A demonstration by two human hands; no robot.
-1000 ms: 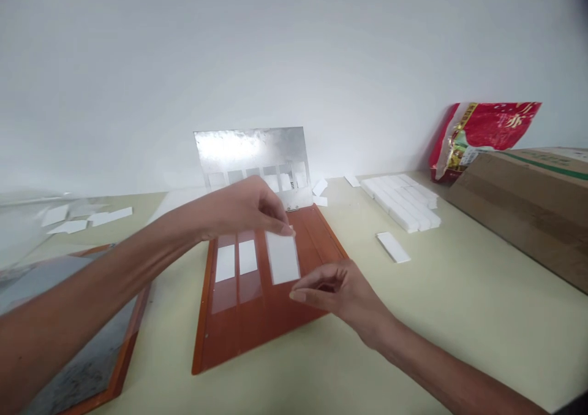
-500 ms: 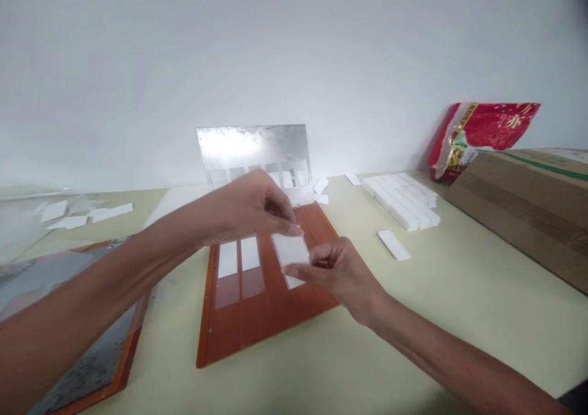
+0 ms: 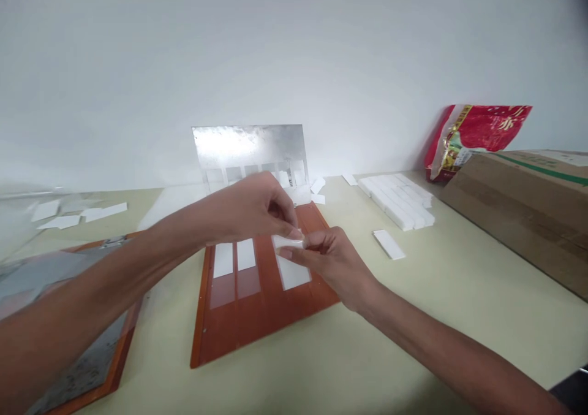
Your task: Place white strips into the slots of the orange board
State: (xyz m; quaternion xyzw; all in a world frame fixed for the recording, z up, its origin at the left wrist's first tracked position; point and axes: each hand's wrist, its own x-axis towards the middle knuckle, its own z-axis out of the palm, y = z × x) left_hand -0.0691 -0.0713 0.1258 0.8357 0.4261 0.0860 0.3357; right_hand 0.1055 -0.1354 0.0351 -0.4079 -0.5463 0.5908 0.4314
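Observation:
Over a reddish-brown board [image 3: 257, 326], both my hands meet at a thin white card [image 3: 294, 274] that looks partly see-through along its edges. My left hand [image 3: 261, 209] is closed, thumb and finger pinching the card's far end. Closed as well, my right hand [image 3: 337, 265] pinches it just below the left fingertips, and the near part of the card extends beneath the fingers. Whether that near part touches the board I cannot tell. To the left on the board lie two white strips [image 3: 223, 260], with translucent pieces [image 3: 248, 283] just below them.
A metal plate with rectangular cut-outs [image 3: 250, 142] stands upright behind the board. Stacked white strips [image 3: 397, 200] and a single strip [image 3: 389, 244] are on the right, near a cardboard box [image 3: 514, 200] and red bag [image 3: 487, 136]. Another framed board [image 3: 98, 360] and loose white pieces [image 3: 59, 222] are left.
My right hand has moved up along the card, close to my left fingertips. The left hand keeps its pinch nearly in place. The view has shifted slightly.

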